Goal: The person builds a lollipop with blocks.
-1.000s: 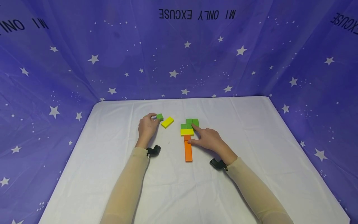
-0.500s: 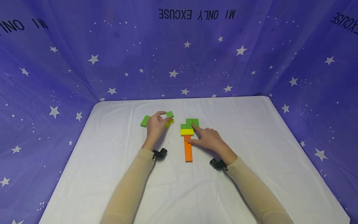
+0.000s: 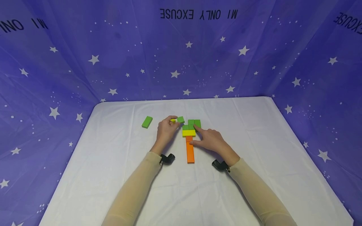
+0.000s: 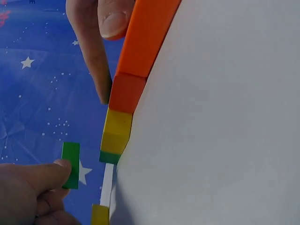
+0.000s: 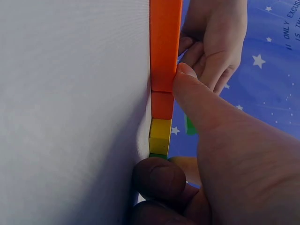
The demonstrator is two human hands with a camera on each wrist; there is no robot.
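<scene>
My left hand pinches a green block between thumb and fingers, just left of the laid-out blocks. In the left wrist view the held green block stands off the cloth. My right hand rests beside the row, its thumb on the long orange block and its index fingertip at the green blocks. Between these lie a small orange block and a yellow block set crosswise. The right wrist view shows the thumb against the orange block.
A loose green block lies to the left on the white cloth. Another yellow block is mostly hidden behind my left hand. A purple star-patterned curtain encloses the table's back and sides.
My left hand has carried the green block rightward, close to the laid-out blocks, uncovering the loose green block and covering much of the loose yellow one. My right hand stays put.
</scene>
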